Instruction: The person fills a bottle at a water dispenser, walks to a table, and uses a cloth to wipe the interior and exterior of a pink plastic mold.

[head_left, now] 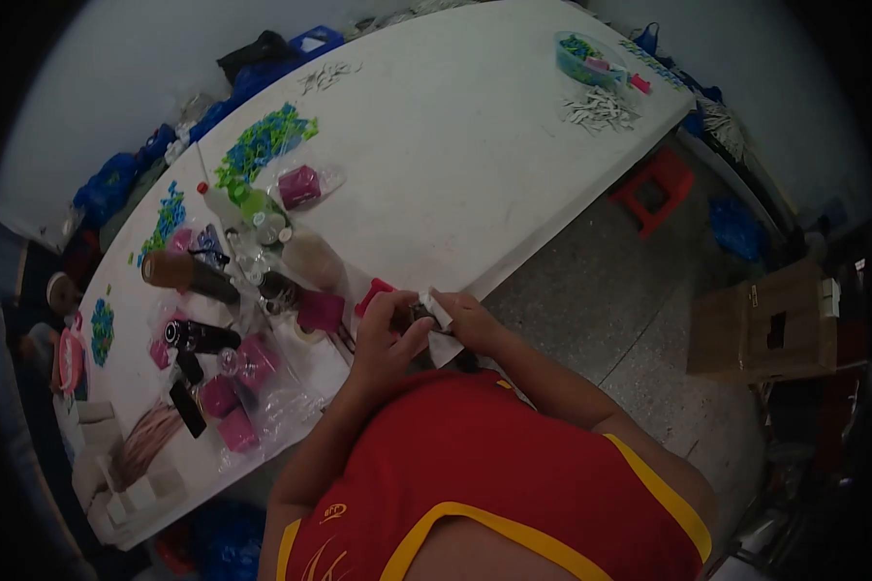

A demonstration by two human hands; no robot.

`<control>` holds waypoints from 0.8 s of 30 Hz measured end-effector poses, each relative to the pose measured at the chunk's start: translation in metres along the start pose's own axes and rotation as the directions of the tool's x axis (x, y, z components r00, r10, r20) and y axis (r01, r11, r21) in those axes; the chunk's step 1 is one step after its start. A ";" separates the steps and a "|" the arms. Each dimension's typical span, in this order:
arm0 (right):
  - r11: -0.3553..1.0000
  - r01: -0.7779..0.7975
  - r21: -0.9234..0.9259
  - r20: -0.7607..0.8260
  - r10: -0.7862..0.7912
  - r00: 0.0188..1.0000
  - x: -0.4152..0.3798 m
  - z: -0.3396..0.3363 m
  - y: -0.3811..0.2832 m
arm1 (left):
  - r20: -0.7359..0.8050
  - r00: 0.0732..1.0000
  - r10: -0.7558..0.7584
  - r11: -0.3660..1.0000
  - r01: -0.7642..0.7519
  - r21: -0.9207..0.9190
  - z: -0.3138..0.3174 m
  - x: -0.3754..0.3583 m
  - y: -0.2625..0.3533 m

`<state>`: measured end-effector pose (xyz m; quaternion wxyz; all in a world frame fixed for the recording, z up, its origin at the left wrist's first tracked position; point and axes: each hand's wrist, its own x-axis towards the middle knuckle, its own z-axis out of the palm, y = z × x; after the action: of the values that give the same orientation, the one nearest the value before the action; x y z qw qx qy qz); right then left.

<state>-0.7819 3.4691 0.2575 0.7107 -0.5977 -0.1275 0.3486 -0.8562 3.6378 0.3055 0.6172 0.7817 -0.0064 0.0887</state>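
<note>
Close in front of my body, at the table's near edge, my two hands meet. My left hand (pixel 389 334) is closed, its fingers curled around something small and dark that I cannot make out. My right hand (pixel 477 324) pinches a crumpled white piece of tissue or cloth (pixel 440 312), which passes between both hands and hangs below them. Just beyond my left fingers lies a red plastic piece (pixel 373 293). To its left is a magenta block-shaped pack (pixel 321 311).
The white table (pixel 436 126) holds bottles, a brown-capped flask (pixel 170 270), a black can-like container (pixel 200 337), magenta packs in plastic, and piles of blue-green pieces (pixel 266 145). A clear bowl (pixel 587 63) stands far right. On the floor are a red stool (pixel 652 192) and a cardboard box (pixel 761 327).
</note>
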 end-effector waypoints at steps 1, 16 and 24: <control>0.996 -0.082 0.021 0.001 0.082 0.997 0.003 -0.004 0.003 | 0.037 0.999 0.020 0.997 -0.023 0.073 0.000 0.002 0.004; 0.992 0.072 0.106 -0.016 -0.071 0.997 0.001 0.013 0.003 | 0.025 0.999 0.030 0.974 -0.035 0.224 -0.006 -0.008 0.008; 1.000 -0.012 0.028 -0.117 0.015 0.993 -0.003 0.003 0.015 | 0.129 0.991 0.047 0.950 -0.084 0.299 0.002 -0.015 -0.015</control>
<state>-0.7912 3.4699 0.2447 0.7227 -0.6081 -0.0768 0.3193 -0.8689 3.6379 0.2879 0.4848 0.8707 -0.0557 0.0617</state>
